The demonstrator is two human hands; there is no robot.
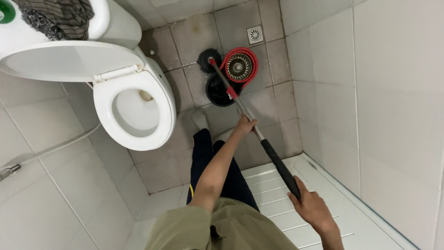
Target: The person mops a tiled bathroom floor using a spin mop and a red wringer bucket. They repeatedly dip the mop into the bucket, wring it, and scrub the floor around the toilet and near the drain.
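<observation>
Head view: both hands hold a mop (pixel 259 134) over grey floor tiles (pixel 194 32).

Toilet (pixel 134 104) sitting left of mop bucket (pixel 233 76); floor drain (pixel 255 34) lying beyond bucket. Mop pole (pixel 252 127) slanting from bucket toward viewer. Left hand (pixel 244 126) gripping pole mid-length; right hand (pixel 311 207) gripping its near end, over door panel (pixel 323 185) lying nearest viewer.

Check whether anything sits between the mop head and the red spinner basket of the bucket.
Nothing visible does. The mop head rests on the floor tiles right beside the red spinner basket, with both hands on the mop handle.
</observation>
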